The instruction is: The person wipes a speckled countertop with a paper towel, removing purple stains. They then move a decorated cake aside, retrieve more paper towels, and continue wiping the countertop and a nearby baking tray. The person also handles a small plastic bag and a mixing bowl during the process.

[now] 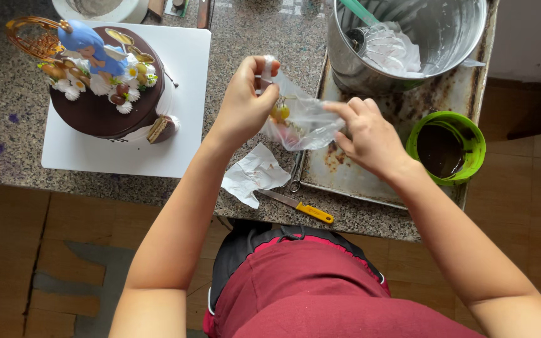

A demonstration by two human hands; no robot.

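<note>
while the chocolate cake (104,100) sits well apart at far left, the left hand (243,103) pinches shut on the clear plastic bag's (302,119) top end, bag slanting down-right across the tray (352,172) edge to the right hand (370,138), whose loosely curled fingers grip its lower end.

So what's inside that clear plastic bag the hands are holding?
The clear plastic bag, gripped by the left hand and right hand, shows one small yellow round piece; creased plastic blurs anything else.
</note>
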